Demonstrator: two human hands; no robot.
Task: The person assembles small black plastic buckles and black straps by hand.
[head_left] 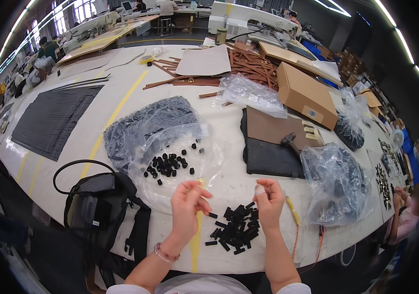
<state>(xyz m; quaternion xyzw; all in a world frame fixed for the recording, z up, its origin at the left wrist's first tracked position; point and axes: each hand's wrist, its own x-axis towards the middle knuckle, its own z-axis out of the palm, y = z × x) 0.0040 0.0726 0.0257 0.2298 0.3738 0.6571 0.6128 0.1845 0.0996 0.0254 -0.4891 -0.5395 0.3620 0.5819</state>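
A pile of short black strip pieces lies on the white table between my forearms. My left hand hovers at the left of the pile, fingers loosely bent and apart, with one black piece just below the fingertips. My right hand is closed at the pile's right side, thumb against the curled fingers; whatever it may hold is too small to make out. White tape wraps one of its digits. Beyond my left hand, small black cylindrical pieces are scattered on an opened clear plastic bag, which holds more dark pieces.
A black mesh bag with straps sits at the left. A yellow-handled tool with a cord lies at the right. Behind it are a hammer, a dark padded board, a filled plastic bag and a cardboard box. Brown straps lie farther back.
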